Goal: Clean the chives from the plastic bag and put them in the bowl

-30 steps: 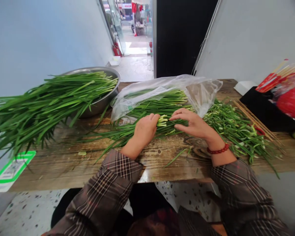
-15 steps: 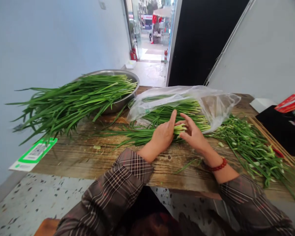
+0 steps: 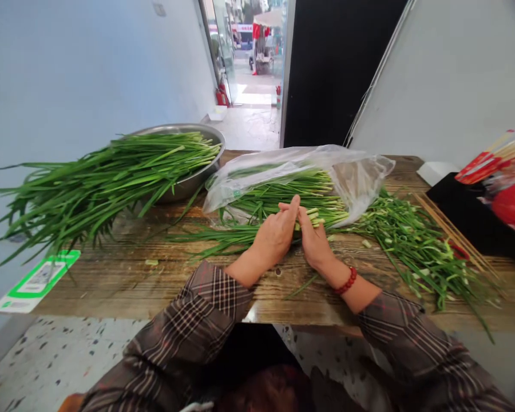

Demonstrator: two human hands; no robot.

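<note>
My left hand [image 3: 274, 234] is closed around a small bunch of garlic chives [image 3: 225, 237], whose green leaves trail left over the wooden table [image 3: 124, 289]. Against it, my right hand [image 3: 315, 246], with a red bead bracelet at the wrist, closes round the pale stem ends, which poke out beyond its fingers. Part of the bunch is hidden under both palms. Just behind the hands lies a clear plastic bag [image 3: 360, 174] with more chives partly inside it.
A steel basin [image 3: 193, 184] at the left holds a big heap of chives hanging over its rim. Loose chive scraps [image 3: 416, 246] spread on the right, beside a black box [image 3: 455, 209] with red-wrapped chopsticks. A green QR card [image 3: 38, 280] sits at the table's left corner.
My right hand has moved left and closed against my left hand on the stem ends; before, its fingers were loosely apart. The view has turned slightly to the right.
</note>
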